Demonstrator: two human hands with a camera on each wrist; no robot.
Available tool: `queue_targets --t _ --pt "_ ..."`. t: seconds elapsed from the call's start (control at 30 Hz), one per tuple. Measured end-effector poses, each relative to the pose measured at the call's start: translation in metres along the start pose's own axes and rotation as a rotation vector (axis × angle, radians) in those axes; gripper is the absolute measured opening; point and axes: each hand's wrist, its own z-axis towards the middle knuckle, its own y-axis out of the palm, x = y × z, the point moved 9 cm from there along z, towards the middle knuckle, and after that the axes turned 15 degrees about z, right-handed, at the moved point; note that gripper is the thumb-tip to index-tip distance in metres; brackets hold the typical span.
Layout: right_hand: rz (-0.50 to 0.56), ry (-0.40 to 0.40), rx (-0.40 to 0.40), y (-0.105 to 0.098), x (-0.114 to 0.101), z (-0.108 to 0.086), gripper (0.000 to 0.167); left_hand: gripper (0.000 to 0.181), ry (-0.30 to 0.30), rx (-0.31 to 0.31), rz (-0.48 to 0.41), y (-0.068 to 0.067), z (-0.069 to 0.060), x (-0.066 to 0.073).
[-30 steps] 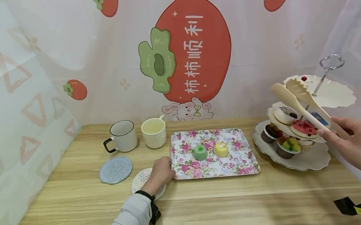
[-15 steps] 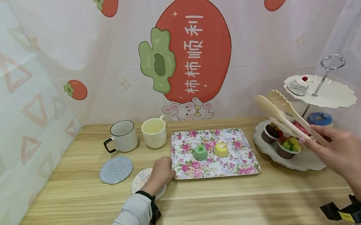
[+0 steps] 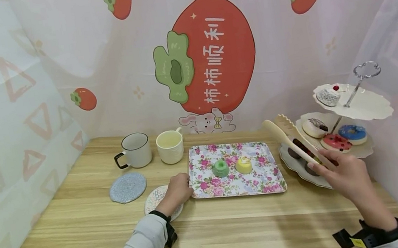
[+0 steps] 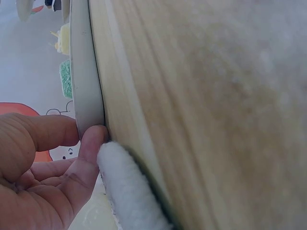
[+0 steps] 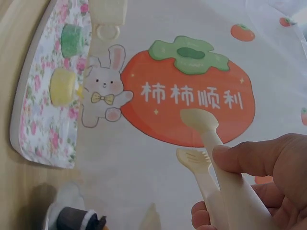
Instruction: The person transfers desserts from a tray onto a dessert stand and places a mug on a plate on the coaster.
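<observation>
My left hand (image 3: 178,189) pinches the left edge of the floral tray (image 3: 247,186); in the left wrist view, the thumb and fingers (image 4: 91,143) meet at the tray's pale rim (image 4: 86,72). A green cake (image 3: 220,168) and a yellow cake (image 3: 243,165) sit side by side on the tray. The right hand (image 3: 349,174) grips beige tongs (image 3: 299,147), held in the air in front of the tiered stand's left side. Between the tong tips there is nothing, and they stand apart in the right wrist view (image 5: 216,177).
At the right, the tiered stand (image 3: 373,104) carries donuts (image 3: 353,134), a white cake (image 3: 328,96) and cups partly hidden by the tongs. Two mugs (image 3: 137,150) stand at the back left, with a blue coaster (image 3: 128,187) and a pale coaster (image 3: 153,198) nearer.
The right hand has moved left and slightly down with the tongs, from the stand's plates toward the tray. The left hand has stayed at the tray's edge.
</observation>
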Motion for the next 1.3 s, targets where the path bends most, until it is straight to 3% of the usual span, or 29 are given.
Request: queue_targets --t 0.8,1.0,1.3 --pt "0.085 0.205 -0.252 0.077 0.026 -0.027 0.045 0.027 -0.002 0.006 -0.026 0.001 -0.001 -0.001" --pt "0.111 0.242 -0.28 0.087 0.032 -0.03 0.045 0.028 -0.003 0.0 -0.022 0.002 0.0 -0.001" --pt "0.119 0.226 -0.293 0.095 0.031 -0.033 0.042 0.025 -0.005 -0.002 -0.006 0.0 0.0 -0.001"
